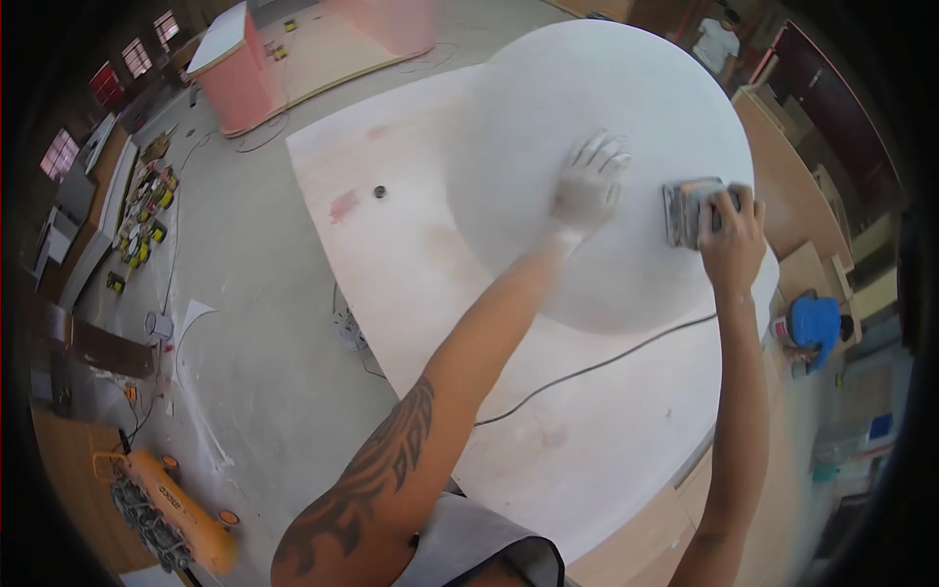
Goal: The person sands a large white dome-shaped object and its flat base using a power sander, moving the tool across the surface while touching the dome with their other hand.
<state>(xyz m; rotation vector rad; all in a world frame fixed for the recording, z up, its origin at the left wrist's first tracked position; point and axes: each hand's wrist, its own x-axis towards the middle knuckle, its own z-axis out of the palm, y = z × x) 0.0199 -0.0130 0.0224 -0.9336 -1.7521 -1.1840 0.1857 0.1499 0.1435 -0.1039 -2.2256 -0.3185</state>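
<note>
A large, smooth white dome (548, 108) rests on a white board (411, 264) marked with faint pinkish patches. My left hand (589, 184), coated in white dust, lies flat on the dome with its fingers stretched out. To its right, my right hand (732, 230) grips an electric sander (690, 210) whose pad is against the dome's surface. A dark power cord (597, 364) runs across the board below the dome. Left of the dome, a small dark ring-shaped piece (380, 192) lies on the board.
An orange air compressor (181, 509) stands at lower left. Several yellow-and-black tools or reels (142, 235) lie along the left floor. A pink-sided counter (235, 83) is behind. One person in white (719, 44) is at upper right, another in blue (814, 328) at right.
</note>
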